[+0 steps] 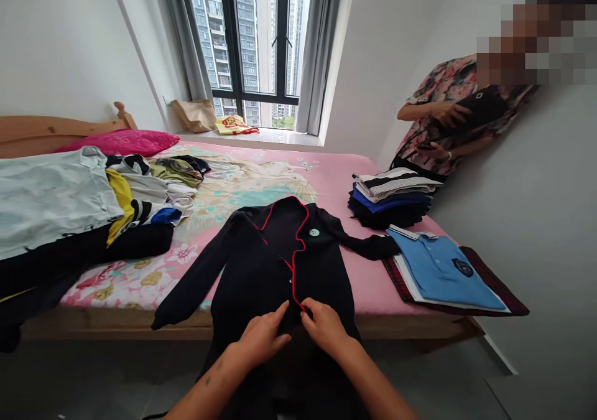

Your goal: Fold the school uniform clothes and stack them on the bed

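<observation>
A black jacket point(261, 264) with red piping lies face up on the bed, its sleeves spread out and its lower part hanging over the near edge. My left hand point(261, 336) and my right hand point(324, 326) meet at the jacket's front opening, low on the red-trimmed edge. Both hands pinch the fabric there, fingers pressed together.
A pink floral bed sheet point(336, 183) covers the bed. Unfolded clothes point(93, 202) are heaped at left. A folded stack point(392, 196) and a folded blue polo shirt point(443, 270) lie at right. Another person point(457, 115) stands by the right wall. Window point(252, 40) behind.
</observation>
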Available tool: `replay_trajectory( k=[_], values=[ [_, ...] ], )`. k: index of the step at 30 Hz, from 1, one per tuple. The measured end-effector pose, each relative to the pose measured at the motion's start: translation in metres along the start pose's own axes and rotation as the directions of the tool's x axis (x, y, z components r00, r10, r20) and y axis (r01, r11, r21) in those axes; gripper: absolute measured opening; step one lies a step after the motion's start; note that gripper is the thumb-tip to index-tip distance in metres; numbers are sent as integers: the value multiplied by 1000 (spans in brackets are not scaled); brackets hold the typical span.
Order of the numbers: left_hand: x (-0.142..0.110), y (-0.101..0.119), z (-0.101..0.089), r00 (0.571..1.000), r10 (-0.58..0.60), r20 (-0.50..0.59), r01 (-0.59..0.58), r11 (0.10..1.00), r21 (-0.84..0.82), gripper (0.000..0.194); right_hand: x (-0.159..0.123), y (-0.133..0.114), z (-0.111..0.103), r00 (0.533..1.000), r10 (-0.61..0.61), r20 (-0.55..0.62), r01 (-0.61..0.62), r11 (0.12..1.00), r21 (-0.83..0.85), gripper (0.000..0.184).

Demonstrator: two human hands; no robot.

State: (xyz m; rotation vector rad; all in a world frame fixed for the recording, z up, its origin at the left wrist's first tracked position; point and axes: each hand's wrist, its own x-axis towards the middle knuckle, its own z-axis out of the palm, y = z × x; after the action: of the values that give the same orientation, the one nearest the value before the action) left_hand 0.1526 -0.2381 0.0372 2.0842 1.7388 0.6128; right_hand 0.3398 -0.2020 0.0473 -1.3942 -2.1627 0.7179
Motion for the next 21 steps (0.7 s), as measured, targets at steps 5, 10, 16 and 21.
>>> replay_trajectory(
  k=[5,10,16,21],
  values=[
    [-4,-5,-13,995,54,80,-49,997,-68,33,-7,10,4,994,97,-47,-96,995,25,20],
    [6,17,-4,994,113,-1,-113,992,-64,28,-9,4,6,972,144,-187,-82,949,305,22],
    [9,26,21,999,34,36,-38,989,145,22,-27,15,-4,893,407,-192,-207,751,627,36],
    [15,27,31,1000,14,3,-14,981,191,16,-35,13,-5,916,344,-208,-190,826,530,26]
  ],
)
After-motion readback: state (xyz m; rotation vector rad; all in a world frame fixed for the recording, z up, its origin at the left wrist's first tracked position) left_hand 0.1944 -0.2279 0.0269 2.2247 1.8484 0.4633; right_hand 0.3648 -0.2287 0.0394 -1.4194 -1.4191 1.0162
